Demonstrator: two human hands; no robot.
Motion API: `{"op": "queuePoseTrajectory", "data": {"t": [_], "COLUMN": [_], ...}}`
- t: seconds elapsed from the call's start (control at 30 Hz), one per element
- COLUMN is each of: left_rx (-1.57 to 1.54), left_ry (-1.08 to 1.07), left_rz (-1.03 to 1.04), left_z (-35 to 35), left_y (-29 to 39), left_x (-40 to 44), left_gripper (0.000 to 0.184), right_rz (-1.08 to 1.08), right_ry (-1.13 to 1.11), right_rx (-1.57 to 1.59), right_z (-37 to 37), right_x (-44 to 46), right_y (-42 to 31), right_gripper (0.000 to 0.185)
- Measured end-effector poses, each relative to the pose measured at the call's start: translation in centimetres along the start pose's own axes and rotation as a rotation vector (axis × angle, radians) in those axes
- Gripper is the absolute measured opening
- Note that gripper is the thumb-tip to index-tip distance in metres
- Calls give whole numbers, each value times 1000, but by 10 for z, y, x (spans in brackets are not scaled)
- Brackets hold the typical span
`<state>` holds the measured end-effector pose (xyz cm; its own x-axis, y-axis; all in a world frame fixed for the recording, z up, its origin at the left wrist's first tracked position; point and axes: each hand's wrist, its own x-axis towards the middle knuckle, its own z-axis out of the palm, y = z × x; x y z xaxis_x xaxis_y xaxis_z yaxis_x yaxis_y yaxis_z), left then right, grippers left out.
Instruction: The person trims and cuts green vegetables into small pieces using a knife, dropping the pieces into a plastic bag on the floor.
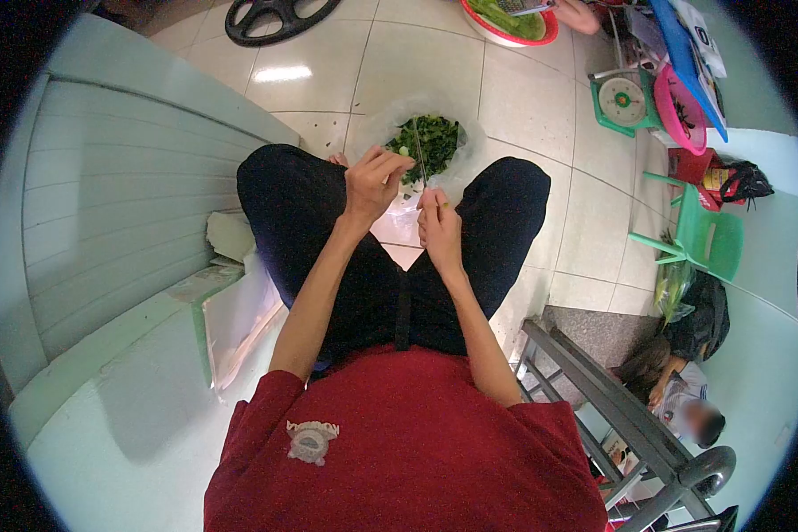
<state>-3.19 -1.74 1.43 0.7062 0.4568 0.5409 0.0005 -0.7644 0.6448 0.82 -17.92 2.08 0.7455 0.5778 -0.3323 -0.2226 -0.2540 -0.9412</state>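
Between my knees, a clear plastic bag [472, 142] stands on the floor with its mouth spread wide. Chopped green leaves [438, 142] fill it. My right hand [441, 229] is closed around the handle of a knife [419, 151], whose thin blade points away from me over the greens. Just left of the blade, my left hand [374, 186] is pinched at the bag's near left side. A pale green vegetable piece [403, 152] shows at its fingertips; most of what it grips is hidden.
Beyond are a black wheel-like base [279, 19] and a red-rimmed basin [548, 34] with greens, where another person's hand [578, 16] shows. A scale [621, 101], pink basin [680, 113] and green chair [713, 238] stand right. Near a metal railing [612, 399] is a person [683, 390].
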Motion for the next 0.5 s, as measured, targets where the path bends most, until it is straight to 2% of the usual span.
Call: {"op": "queuePoseTrajectory", "data": {"t": [0.17, 0.5], "left_rx": [-1, 25], "left_ry": [-1, -41], "left_rz": [-25, -40], "left_z": [2, 3], "left_y": [0, -1], "left_x": [-2, -4], "left_gripper": [15, 14], "right_rz": [146, 136], "right_ry": [0, 24], "right_rx": [120, 70], "right_z": [1, 0], "right_x": [-6, -14], "right_y": [0, 12], "right_gripper": [38, 40]}}
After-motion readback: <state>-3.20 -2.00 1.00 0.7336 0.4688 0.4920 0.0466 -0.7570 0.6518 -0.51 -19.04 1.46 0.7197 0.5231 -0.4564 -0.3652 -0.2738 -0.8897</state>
